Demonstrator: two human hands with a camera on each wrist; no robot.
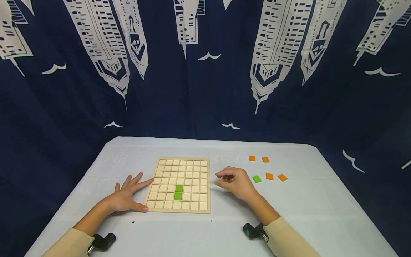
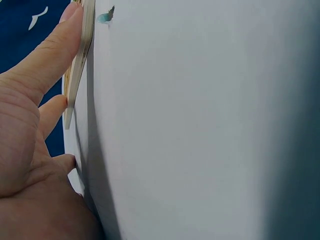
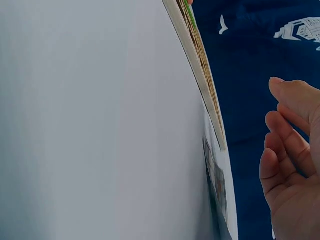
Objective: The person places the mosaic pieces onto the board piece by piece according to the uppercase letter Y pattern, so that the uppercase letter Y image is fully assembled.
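Observation:
A square wooden grid board [image 1: 194,197] lies on the white table, with two green tiles [image 1: 178,196] in neighbouring cells near its middle. My left hand [image 1: 126,196] is spread flat at the board's left side, thumb and index fingertip against its edge. In the left wrist view the thumb [image 2: 57,47] touches the board's pale edge [image 2: 80,65]. Just right of the board hovers my right hand [image 1: 236,182], fingers loosely bent. A gap shows between its thumb and fingers in the right wrist view, with nothing held there.
Right of my right hand lie a loose green tile [image 1: 257,179] and several orange tiles [image 1: 269,176]. A flat printed patch [image 3: 216,180] shows on the table beneath that hand. Small dark specks [image 1: 133,222] mark the front. A navy curtain [image 1: 192,96] hangs behind the table.

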